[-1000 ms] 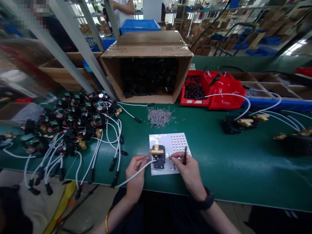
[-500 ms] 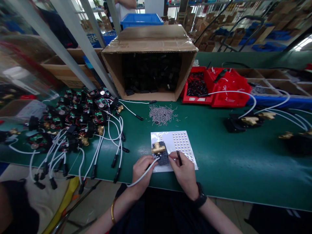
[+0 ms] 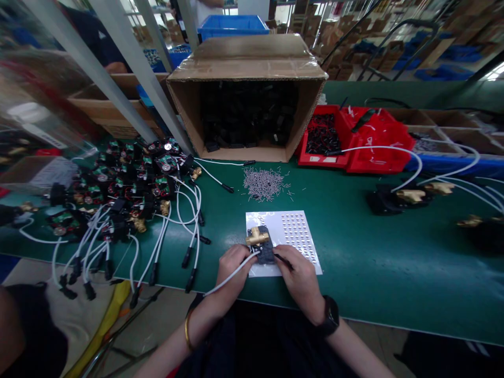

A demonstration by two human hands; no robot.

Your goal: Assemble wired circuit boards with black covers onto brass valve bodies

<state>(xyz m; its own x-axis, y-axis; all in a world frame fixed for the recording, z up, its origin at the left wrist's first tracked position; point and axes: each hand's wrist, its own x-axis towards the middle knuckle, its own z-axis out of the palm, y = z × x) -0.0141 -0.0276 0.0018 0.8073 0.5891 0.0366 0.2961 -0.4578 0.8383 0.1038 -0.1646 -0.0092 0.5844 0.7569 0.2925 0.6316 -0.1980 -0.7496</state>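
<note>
A black box-shaped unit with a brass tee fitting (image 3: 257,237) on top lies on a white sheet (image 3: 262,270) near the table's front edge. From the unit a white cable (image 3: 232,275) runs down over my left hand (image 3: 233,269). That hand is closed on the unit's lower left side. At the unit's right side, my right hand (image 3: 296,275) is closed around a thin dark tool (image 3: 284,261), its kind unclear; the fingertips touch or nearly touch the unit. Rows of small metallic-looking pieces (image 3: 297,231) cover the sheet's right part.
Behind the sheet lies a pile of small screws or pins (image 3: 263,185). A cardboard box (image 3: 248,58) holds dark parts. Cabled units (image 3: 114,184) crowd the left; more brass-fitted units (image 3: 409,197) and red bins (image 3: 378,142) stand at the right.
The dark tool in my right hand has tipped from nearly upright to lying low, slanting toward the unit. My view has shifted slightly; both hands stay at the unit.
</note>
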